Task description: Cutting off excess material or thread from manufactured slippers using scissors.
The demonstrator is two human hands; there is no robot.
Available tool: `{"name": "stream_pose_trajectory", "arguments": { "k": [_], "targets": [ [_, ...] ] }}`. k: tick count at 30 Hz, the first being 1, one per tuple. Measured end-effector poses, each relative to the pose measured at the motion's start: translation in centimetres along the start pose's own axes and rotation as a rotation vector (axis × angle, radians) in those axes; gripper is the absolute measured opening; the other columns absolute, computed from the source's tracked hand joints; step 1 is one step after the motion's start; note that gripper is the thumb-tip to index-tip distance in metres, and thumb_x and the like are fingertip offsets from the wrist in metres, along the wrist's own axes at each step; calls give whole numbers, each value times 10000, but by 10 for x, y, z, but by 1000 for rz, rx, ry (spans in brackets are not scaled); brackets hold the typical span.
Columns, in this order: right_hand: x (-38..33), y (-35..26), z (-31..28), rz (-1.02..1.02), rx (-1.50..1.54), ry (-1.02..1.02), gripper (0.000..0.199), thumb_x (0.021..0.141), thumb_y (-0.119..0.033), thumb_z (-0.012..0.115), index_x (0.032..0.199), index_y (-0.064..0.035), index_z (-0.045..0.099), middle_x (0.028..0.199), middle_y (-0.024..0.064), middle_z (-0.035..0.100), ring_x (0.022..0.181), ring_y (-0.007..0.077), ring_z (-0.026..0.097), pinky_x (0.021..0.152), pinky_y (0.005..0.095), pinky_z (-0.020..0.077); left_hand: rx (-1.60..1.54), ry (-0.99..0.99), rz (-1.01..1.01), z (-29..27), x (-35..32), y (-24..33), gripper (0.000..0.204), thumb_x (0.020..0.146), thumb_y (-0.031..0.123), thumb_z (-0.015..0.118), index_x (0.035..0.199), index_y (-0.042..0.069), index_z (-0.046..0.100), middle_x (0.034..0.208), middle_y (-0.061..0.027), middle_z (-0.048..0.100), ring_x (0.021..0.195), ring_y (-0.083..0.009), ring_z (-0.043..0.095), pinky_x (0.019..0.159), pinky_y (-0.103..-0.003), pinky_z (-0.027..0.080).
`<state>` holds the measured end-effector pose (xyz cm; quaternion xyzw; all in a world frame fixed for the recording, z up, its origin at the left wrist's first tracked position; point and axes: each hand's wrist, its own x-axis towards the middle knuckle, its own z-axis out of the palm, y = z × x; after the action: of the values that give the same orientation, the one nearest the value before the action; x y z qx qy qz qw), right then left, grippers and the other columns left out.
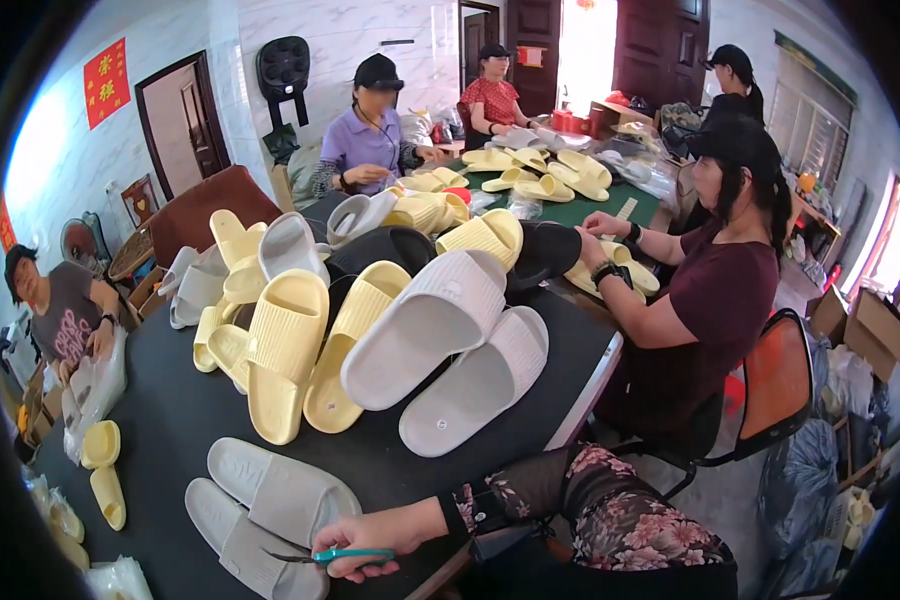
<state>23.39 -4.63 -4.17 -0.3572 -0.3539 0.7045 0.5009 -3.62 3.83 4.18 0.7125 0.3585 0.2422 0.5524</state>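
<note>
My right hand (370,541) is closed around a small pair of scissors (355,555) with teal handles. Their dark, thin blades point left over a grey slide slipper (235,535) at the near edge of the black table. A matching grey slipper (285,485) lies beside it, the two side by side with toes to the upper left. Whether the blades touch the slipper I cannot tell. My left hand is out of view. Beyond, a larger grey slipper (430,325) rests partly on another grey one (480,385), next to a pair of yellow slippers (288,350).
More yellow, grey and black slippers heap up behind on the black table (160,400). Two yellow slippers (108,495) lie at its left. A co-worker (690,260) sits at the right, with others around the far green table (630,210). An orange-backed chair (775,375) stands right.
</note>
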Motion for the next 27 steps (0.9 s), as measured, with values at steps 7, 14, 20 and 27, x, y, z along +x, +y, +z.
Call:
{"name": "stream_pose_trajectory", "arguments": {
  "k": [7,14,20,27],
  "targets": [
    [-2,-4,-1,1,-45,-2,273,820,-243,614,1003,-73,503,665,14,536,426,61,473,318,195,360,140,205,-86,-58,-29,-32,214,950,191,459,780,63,481,572,-16,467,543,-89,425,520,-228,352],
    [-1,1,3,15,-41,-31,286,819,-242,619,1015,-73,501,663,14,539,427,67,474,316,201,360,346,386,-258,-98,-72,-69,200,914,134,478,748,34,527,566,-7,492,513,-86,411,483,-250,316],
    [-5,-3,-1,122,-45,-6,374,844,-202,629,1163,-87,472,692,21,561,436,53,461,343,187,338,570,266,-415,-158,-77,-172,199,882,155,457,944,-3,560,759,-97,527,710,-167,474,628,-328,377],
    [-5,-25,5,156,-220,105,395,846,-138,640,1204,-83,484,742,23,576,482,37,489,389,165,360,534,487,-588,-170,-99,-295,234,883,165,507,906,-61,566,669,-167,566,551,-230,540,532,-371,432]
  ]
}}
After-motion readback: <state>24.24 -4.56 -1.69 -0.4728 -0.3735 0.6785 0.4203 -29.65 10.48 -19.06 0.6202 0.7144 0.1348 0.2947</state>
